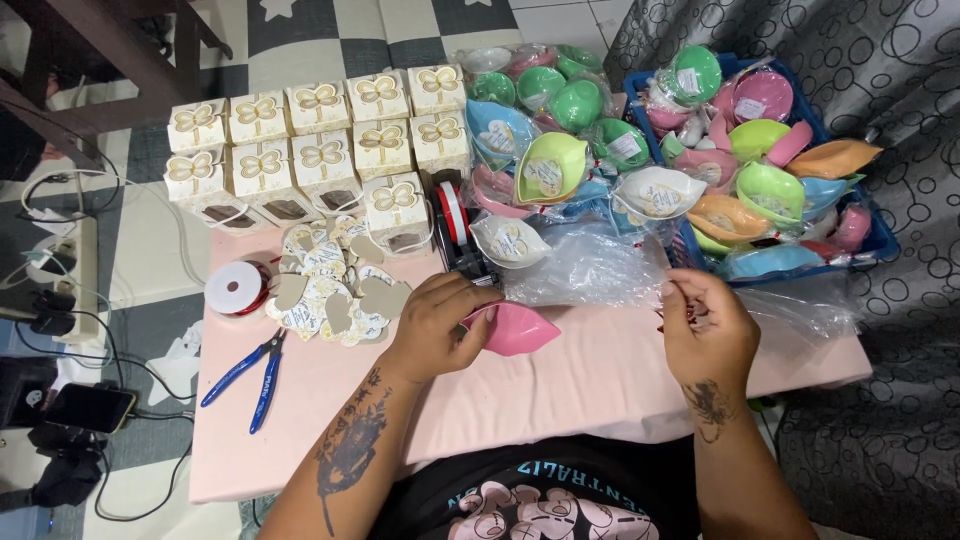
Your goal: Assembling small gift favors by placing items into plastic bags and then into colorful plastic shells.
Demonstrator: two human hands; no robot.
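Note:
My left hand (437,322) grips a pink leaf-shaped dish (520,329) low over the pink table (600,385), just in front of a black tape dispenser (455,232). My right hand (706,322) pinches the edge of a clear plastic bag (600,268) that lies crumpled between the hands and the heap of dishes. A white wrapped dish (509,241) rests just beyond the left hand.
Cream gift boxes with bow prints (320,150) stand in rows at the back left. Heart-shaped paper tags (335,290), a red ribbon spool (237,288) and blue pliers (245,372) lie to the left. A blue basket (880,235) of coloured dishes sits at right.

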